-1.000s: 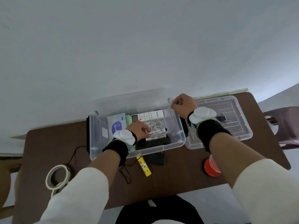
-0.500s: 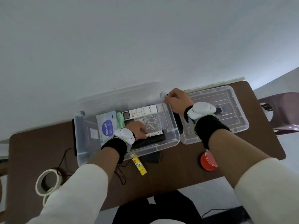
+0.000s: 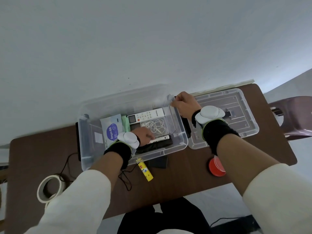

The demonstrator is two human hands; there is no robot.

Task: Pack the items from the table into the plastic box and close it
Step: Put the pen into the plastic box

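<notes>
The clear plastic box stands open on the brown table. Inside lie a wipes pack, a white remote, a bag of white cables, a black item and a white marker. My left hand is inside the box with its fingers on the marker. My right hand grips the box's far right corner. The clear lid lies upside down to the right of the box.
On the table in front of the box lie a yellow glue stick, a black wallet-like item, a black cord, a red round lid and a roll of tape. A chair stands at the right.
The view has shifted a little, so the box sits further left in frame. My left hand stays on the marker inside the box and my right hand keeps its hold on the corner.
</notes>
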